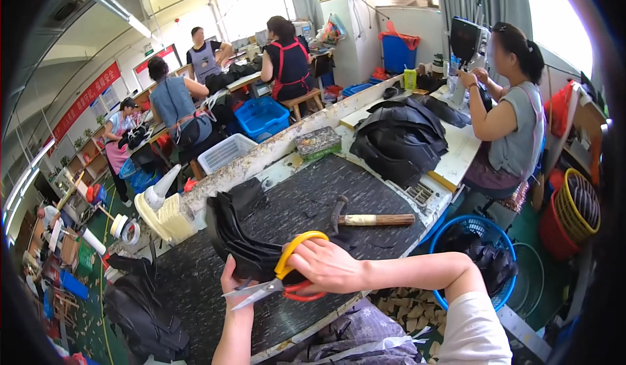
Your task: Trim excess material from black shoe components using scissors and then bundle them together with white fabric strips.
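My right hand (326,264) is closed round a pair of scissors (261,291) with one yellow and one red-orange handle loop. Its blades stand a little apart and point left, across my left wrist. With my left hand (231,279) I grip the lower end of a curved bundle of thin black leather-like pieces (228,231); the thumb shows, but most fingers are hidden behind the bundle. Both hands are above the near edge of a dark, scuffed work board (300,199). Beyond my right hand a hammer (372,219) with a tape-wrapped wooden handle lies on the board.
Black pieces are heaped at the lower left (147,309) and at the far right (401,137). A blue basket (474,221) of black parts stands right of the bench. Behind a low ledge (313,118) several people work; another person (512,114) sits at a machine on the right.
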A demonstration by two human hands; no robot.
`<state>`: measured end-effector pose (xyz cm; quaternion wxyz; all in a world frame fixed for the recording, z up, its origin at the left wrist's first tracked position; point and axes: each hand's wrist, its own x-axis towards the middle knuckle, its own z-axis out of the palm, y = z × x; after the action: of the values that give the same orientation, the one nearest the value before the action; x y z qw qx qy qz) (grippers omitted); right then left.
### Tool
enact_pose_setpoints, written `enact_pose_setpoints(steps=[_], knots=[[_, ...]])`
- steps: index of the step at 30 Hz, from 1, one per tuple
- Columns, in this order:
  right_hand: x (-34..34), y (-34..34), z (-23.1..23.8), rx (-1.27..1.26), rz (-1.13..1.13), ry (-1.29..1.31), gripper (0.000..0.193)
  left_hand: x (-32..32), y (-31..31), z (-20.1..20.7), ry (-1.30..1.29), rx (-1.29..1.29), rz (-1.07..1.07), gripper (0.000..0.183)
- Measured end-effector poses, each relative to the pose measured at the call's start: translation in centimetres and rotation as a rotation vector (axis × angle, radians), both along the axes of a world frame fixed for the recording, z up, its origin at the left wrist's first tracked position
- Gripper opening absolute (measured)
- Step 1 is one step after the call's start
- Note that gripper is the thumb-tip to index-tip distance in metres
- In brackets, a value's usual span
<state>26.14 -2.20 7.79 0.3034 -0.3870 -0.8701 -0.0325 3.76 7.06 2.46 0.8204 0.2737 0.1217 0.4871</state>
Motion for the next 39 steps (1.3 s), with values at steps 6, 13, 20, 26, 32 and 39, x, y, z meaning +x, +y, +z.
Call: enact_pose_setpoints(steps=[6, 13, 20, 26, 32, 39], knots=[[2.5, -4.6, 1.9, -0.450, -0.266, 0.437, 0.045, -2.5, -0.3, 4.1, 0.027, 0.412, 0.532, 0.061], [2.2, -3.6, -4.8, -0.939, -0.137, 1.027, 0.046, -2.0, -7.1, -1.6, 1.299, 1.499, 0.388, 0.058], [1.5, -2.9, -5.9, -0.785, -0.286, 0.665, 0.055, -4.0, -6.3, 1.6, 1.153, 1.363, 0.326, 0.044], [0.8, -4.4, -4.6, -0.729, -0.247, 0.597, 0.057, -9.0, 4.5, 3.1, 0.670, 0.442, 0.815, 0.063], [2.0, -4.4, -5.2, -0.505, -0.477, 0.330, 0.051, -6.9, 3.5, 3.4, 0.560, 0.445, 0.779, 0.032], [-2.2, -0.2, -0.8, -0.331, -0.008, 0.045, 0.041, -6.7, -0.3, 1.7, 0.698, 0.565, 0.988, 0.033]])
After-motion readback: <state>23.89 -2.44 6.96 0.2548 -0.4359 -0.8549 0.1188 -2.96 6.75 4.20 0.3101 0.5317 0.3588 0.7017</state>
